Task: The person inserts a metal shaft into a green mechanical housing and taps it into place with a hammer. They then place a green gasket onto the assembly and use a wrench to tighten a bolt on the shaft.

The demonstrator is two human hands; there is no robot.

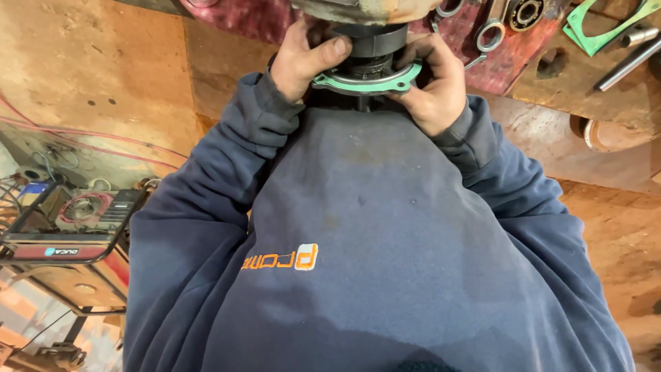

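Both sets of fingers are closed on one part. The left hand (303, 58) wraps the dark round housing (372, 41) with its thumb pressed flat on the side just above the green gasket (365, 83). The right hand (434, 86) curls around the gasket's right edge and the flange under it, fingertips tucked beneath and out of sight. The part sits at the top middle of the view, held against the chest of the navy sweatshirt (372, 241), at the near edge of a red bench (241, 21).

To do this well, I judge the gasket should lie flat with its lobes lined up on the flange, both thumbs pressing evenly so it does not pucker or slip.

Farther right lie a bearing (527, 12), a metal ring (490, 34), a second green gasket (599, 27) and a steel rod (630, 65). Low left stands a generator (65, 234).
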